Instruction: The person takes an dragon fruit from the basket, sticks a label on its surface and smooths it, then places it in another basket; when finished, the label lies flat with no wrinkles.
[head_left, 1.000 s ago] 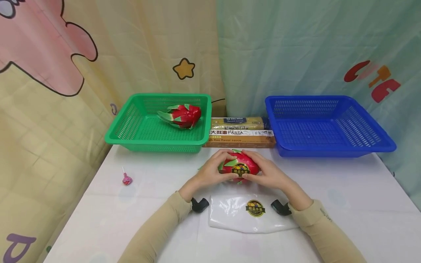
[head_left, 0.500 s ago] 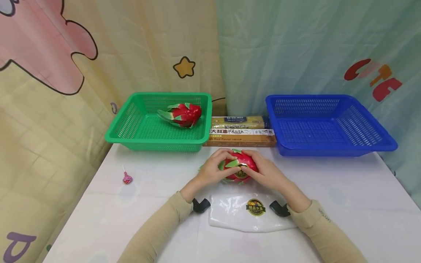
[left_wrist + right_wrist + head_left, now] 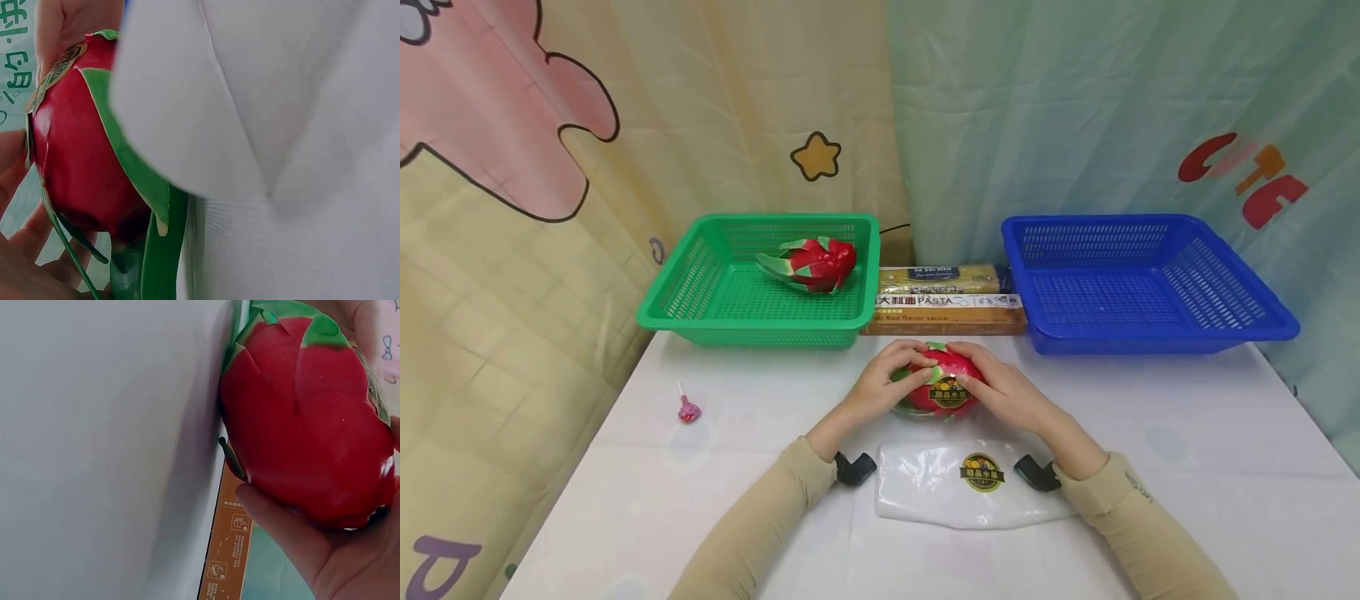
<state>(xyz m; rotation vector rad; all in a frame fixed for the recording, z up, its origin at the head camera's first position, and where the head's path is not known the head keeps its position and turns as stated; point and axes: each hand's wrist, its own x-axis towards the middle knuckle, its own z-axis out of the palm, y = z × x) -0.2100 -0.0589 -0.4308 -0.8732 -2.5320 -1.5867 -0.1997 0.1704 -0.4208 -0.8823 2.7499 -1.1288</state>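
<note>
A red dragon fruit [image 3: 953, 362] with green scales lies on the table between both hands. The left hand [image 3: 876, 385] grips its leafy left end, while the right hand [image 3: 1017, 398] holds the rounded right end. On the side facing me is a black and gold fruit label [image 3: 950, 393]; both thumbs touch the fruit around its upper edge. The left wrist view shows the dragon fruit [image 3: 81, 150] and the label edge-on. In the right wrist view, fingers [image 3: 281, 528] curve under the dragon fruit [image 3: 306, 425]. Nearer me lies a glossy white sheet or bag [image 3: 917, 487] bearing a matching label [image 3: 982, 472].
A green basket [image 3: 752, 327] at back left holds another dragon fruit [image 3: 822, 265]. A blue basket [image 3: 1150, 337] stands at back right. Between them lie a pasta box [image 3: 940, 319] and a yellow pasta packet [image 3: 955, 279]. A pink lollipop [image 3: 688, 410] lies at left.
Both thumbs have slid from the label's lower edge, across it, up to its upper edge, so the label shows more than half a second ago. The hands otherwise keep their hold.
</note>
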